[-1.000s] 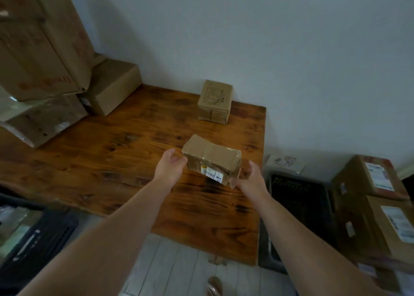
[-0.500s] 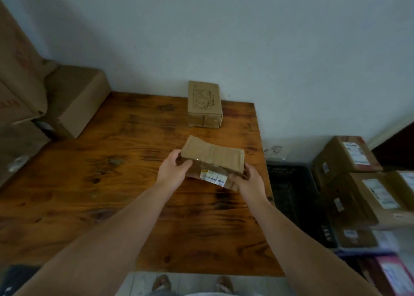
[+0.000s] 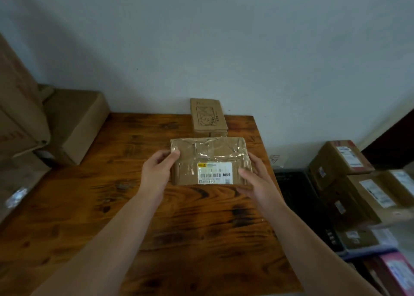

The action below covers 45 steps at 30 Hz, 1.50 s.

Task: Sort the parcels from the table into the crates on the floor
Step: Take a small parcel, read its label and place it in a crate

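Parcel (image 3: 210,154) clamped between left grip (image 3: 156,172), right grip (image 3: 257,181) | box (image 3: 208,118) behind | crate (image 3: 295,195) right

count — hands (image 3: 156,172) (image 3: 257,181) 2 | small parcels (image 3: 210,156) (image 3: 208,116) 2 | table (image 3: 89,206) 1 | black crate (image 3: 289,173) 1

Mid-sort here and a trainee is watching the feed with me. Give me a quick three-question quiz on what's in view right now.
1. True or false: the taped parcel lies on the table with no hand on it.
2. Where is the small printed box?
A) at the table's far edge
B) down on the floor
C) in the person's hands
3. Fill in: the black crate sits on the floor to the table's ___ side.

Key
1. False: the left hand and the right hand grip its two ends.
2. A
3. right
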Tool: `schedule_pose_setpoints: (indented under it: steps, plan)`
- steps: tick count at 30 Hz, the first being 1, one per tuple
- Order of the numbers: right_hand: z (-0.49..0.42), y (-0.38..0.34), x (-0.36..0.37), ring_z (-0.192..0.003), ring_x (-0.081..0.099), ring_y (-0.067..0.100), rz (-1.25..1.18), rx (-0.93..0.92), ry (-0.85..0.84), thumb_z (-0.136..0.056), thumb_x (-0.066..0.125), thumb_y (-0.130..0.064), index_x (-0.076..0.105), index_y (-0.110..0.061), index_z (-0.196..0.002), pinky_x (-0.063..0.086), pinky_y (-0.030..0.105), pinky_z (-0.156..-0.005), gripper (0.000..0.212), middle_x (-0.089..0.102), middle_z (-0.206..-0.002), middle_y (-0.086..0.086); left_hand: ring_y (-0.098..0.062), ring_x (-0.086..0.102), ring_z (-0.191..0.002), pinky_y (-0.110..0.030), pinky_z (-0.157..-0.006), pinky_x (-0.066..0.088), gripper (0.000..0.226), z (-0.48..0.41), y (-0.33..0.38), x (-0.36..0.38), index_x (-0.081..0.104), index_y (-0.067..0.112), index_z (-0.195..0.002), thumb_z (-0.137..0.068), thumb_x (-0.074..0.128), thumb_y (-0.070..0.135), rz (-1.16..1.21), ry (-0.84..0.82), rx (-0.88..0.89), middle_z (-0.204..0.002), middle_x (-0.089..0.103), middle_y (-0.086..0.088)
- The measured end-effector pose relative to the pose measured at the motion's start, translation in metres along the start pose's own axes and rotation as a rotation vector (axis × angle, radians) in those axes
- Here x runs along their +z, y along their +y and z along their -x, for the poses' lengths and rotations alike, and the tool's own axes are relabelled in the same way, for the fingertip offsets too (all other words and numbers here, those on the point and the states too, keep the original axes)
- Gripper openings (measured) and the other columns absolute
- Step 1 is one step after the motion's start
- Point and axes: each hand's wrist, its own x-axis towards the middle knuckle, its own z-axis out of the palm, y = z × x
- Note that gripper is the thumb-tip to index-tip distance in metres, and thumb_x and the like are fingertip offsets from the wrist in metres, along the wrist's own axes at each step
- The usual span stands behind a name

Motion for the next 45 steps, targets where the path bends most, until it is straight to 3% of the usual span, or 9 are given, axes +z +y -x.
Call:
schedule_pose_setpoints:
  steps: [5,10,15,18,24,28,35,40,45]
  plan:
    - [-0.003,0.002,0.000,-0.102,0.066,0.024,-0.099,0.026,0.114,-0.080,0.067,-0.027,0.057,-0.037,-0.119,0.056,0.041,-0.081,0.041,0.069,-0.112,0.002,-0.018,0.062,-0.094,-0.036,-0.071,0.051,0.015,0.004,0.000,0.000,0.059,0.026,-0.102,-0.087,0.062,0.028,0.067,-0.118,-0.046,-0.104,0.064,0.001]
    - [-0.010,-0.005,-0.006,-0.089,0.071,0.022,-0.153,0.035,0.166,-0.077,0.069,-0.032,0.059,-0.036,-0.109,0.058,0.035,-0.065,0.034,0.069,-0.108,0.005,-0.020,0.055,-0.107,-0.040,-0.075,0.047,0.064,0.004,-0.007,0.009,0.044,0.046,-0.128,-0.073,0.072,0.028,0.098,-0.317,-0.153,-0.119,0.056,0.007]
    - [-0.015,-0.005,-0.014,-0.106,0.061,0.022,0.129,0.195,0.094,-0.082,0.061,-0.053,0.055,-0.042,-0.102,0.048,0.047,-0.087,0.024,0.061,-0.118,-0.004,-0.017,0.055,-0.097,-0.034,-0.068,0.048,0.038,-0.010,0.002,0.014,0.056,0.038,-0.114,-0.079,0.069,0.028,0.074,-0.138,-0.140,-0.108,0.058,0.006]
    - [-0.018,-0.009,-0.024,-0.110,0.057,0.022,0.110,0.244,0.080,-0.080,0.066,-0.050,0.052,-0.039,-0.120,0.045,0.051,-0.094,0.045,0.055,-0.126,-0.005,-0.021,0.058,-0.095,-0.039,-0.077,0.051,0.018,-0.018,0.014,0.018,0.060,0.031,-0.093,-0.078,0.068,0.038,-0.024,-0.149,-0.174,-0.107,0.062,-0.003]
    - [-0.006,-0.009,-0.021,-0.107,0.065,0.028,-0.027,0.249,-0.098,-0.084,0.060,-0.043,0.070,-0.025,-0.110,0.051,0.044,-0.088,0.033,0.067,-0.119,0.008,-0.026,0.062,-0.098,-0.045,-0.086,0.051,0.066,-0.004,0.021,0.047,0.062,0.023,-0.104,-0.053,0.074,0.063,-0.063,-0.270,-0.221,-0.107,0.067,-0.006]
    - [0.012,0.001,-0.019,-0.094,0.071,0.025,0.065,0.229,0.081,-0.087,0.061,-0.036,0.071,-0.022,-0.102,0.053,0.045,-0.086,0.023,0.074,-0.101,0.006,-0.030,0.059,-0.107,-0.050,-0.094,0.047,0.088,0.011,0.012,0.067,0.052,0.017,-0.125,-0.054,0.074,0.065,-0.096,-0.313,-0.244,-0.119,0.061,-0.010]
    - [0.042,0.012,-0.040,-0.089,0.070,0.029,-0.178,0.262,0.456,-0.094,0.057,-0.026,0.072,-0.017,-0.090,0.055,0.042,-0.081,0.018,0.075,-0.091,0.009,-0.026,0.071,-0.085,-0.036,-0.069,0.058,0.033,0.037,-0.010,0.089,0.063,0.006,-0.112,-0.085,0.067,0.025,-0.076,-0.676,-0.385,-0.098,0.073,-0.013]
    - [0.075,0.021,-0.071,-0.089,0.071,0.023,-0.173,0.296,0.543,-0.091,0.061,-0.030,0.067,-0.024,-0.102,0.055,0.043,-0.084,0.015,0.075,-0.092,0.002,-0.027,0.070,-0.082,-0.038,-0.074,0.057,0.017,0.067,-0.031,0.115,0.066,0.008,-0.101,-0.090,0.061,0.021,-0.105,-0.688,-0.414,-0.096,0.072,-0.015]
    - [0.117,0.023,-0.099,-0.099,0.062,0.016,0.034,0.201,0.649,-0.088,0.066,-0.027,0.046,-0.031,-0.132,0.053,0.039,-0.085,0.049,0.063,-0.113,-0.004,-0.023,0.071,-0.079,-0.037,-0.073,0.057,0.011,0.105,-0.047,0.157,0.067,0.012,-0.094,-0.093,0.058,0.019,-0.182,-0.644,-0.325,-0.093,0.073,-0.010]
